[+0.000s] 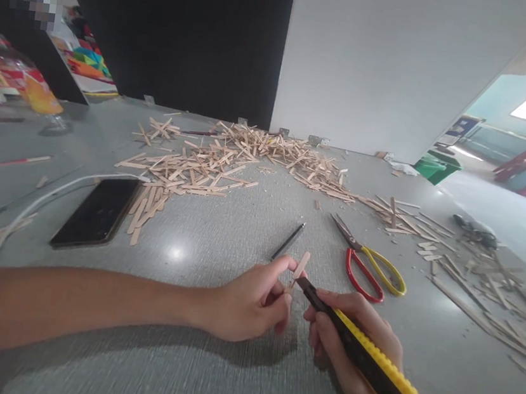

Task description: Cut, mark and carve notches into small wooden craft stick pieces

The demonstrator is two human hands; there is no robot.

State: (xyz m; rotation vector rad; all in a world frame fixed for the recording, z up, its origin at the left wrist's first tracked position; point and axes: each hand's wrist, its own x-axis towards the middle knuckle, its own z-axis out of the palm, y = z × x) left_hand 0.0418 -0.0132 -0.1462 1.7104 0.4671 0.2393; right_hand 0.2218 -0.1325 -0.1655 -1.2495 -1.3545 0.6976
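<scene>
Between the thumb and fingers of my left hand [250, 301] is a small wooden craft stick [301, 265], its rounded end pointing up and away. My right hand [355, 342] is closed around a yellow and black utility knife [368, 357]. The knife's tip meets the stick close to my left fingertips; the exact contact is too small to make out. Just beyond my left hand lies a dark pen [289, 240]. Scissors [365, 261] with one red and one yellow handle rest partly open on the table, beyond my right hand.
Heaps of wooden sticks [199, 167] spread along the back of the grey table [220, 236], against a black and white partition [356, 61]. A phone [98, 212] with a white cable [42, 199] lies left. Thin wood strips [467, 286] are scattered right. A bottle [39, 89] stands far left.
</scene>
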